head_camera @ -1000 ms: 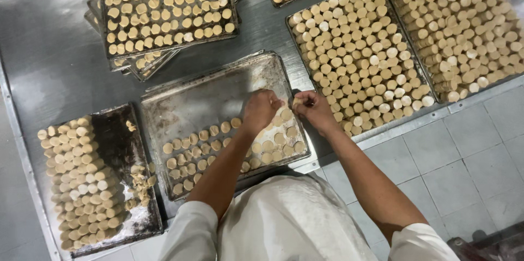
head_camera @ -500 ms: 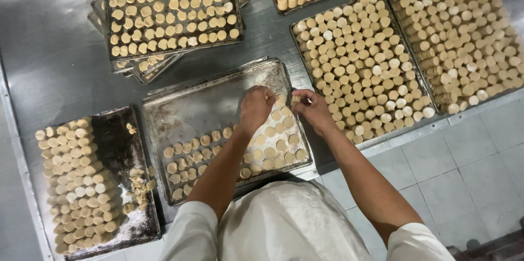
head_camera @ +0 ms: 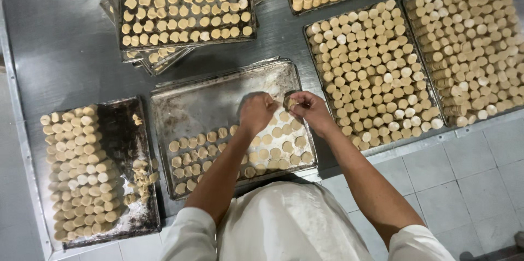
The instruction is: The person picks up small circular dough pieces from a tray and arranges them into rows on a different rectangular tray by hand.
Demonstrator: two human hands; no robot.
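A worn metal baking tray (head_camera: 207, 102) lies in front of me with rows of round pale dough discs (head_camera: 196, 154) across its near half. My left hand (head_camera: 256, 112) hovers palm down over the discs near the tray's middle; whether it holds a disc is hidden. My right hand (head_camera: 307, 109) is at the tray's right side, fingers closed on a small stack of dough discs (head_camera: 291, 102).
A dark tray (head_camera: 128, 130) at the left holds stacked discs (head_camera: 76, 173). Full trays of stacked discs (head_camera: 371, 70) sit at the right and far right (head_camera: 469, 42). Piled trays with spread discs (head_camera: 185, 4) stand at the back on the steel table (head_camera: 60, 48). Tiled floor (head_camera: 469, 184) lies at lower right.
Both hands have shifted slightly away from me across the tray, the right hand lifting its small stack of discs. The camera view moved a little.
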